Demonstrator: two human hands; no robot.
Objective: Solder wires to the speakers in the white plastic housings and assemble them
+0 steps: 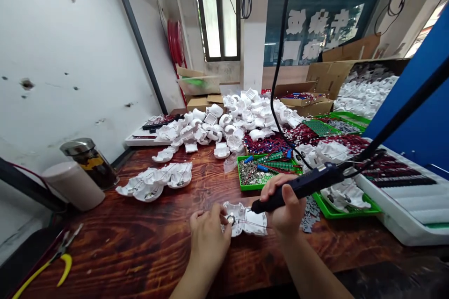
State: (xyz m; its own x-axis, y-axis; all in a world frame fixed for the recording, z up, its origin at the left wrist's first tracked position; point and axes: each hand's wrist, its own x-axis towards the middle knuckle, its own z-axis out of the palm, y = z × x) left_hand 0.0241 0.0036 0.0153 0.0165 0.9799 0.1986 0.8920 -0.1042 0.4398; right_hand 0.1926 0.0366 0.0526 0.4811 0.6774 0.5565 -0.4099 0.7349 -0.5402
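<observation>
My right hand (289, 212) is wrapped round a black electric screwdriver (317, 180), whose cord runs upward. Its tip points down and left at an opened white plastic housing (255, 224) lying on the wooden table; I cannot tell whether the bit touches it. Inside the housing are a round metal part and thin red wires. With bent fingers, my left hand (210, 231) grips the housing's left edge. Just beyond sits a green tray (240, 175) of small metal parts, blue pieces and green circuit boards. Grey flat pieces (310, 215) lie right of my right hand.
A large heap of white shells (245, 117) covers the back of the table. Several wired shells (154, 182) lie at left. Yellow-handled pliers (66, 268), a jar (93, 163) and a white foam box (403, 231) stand or lie around the sides.
</observation>
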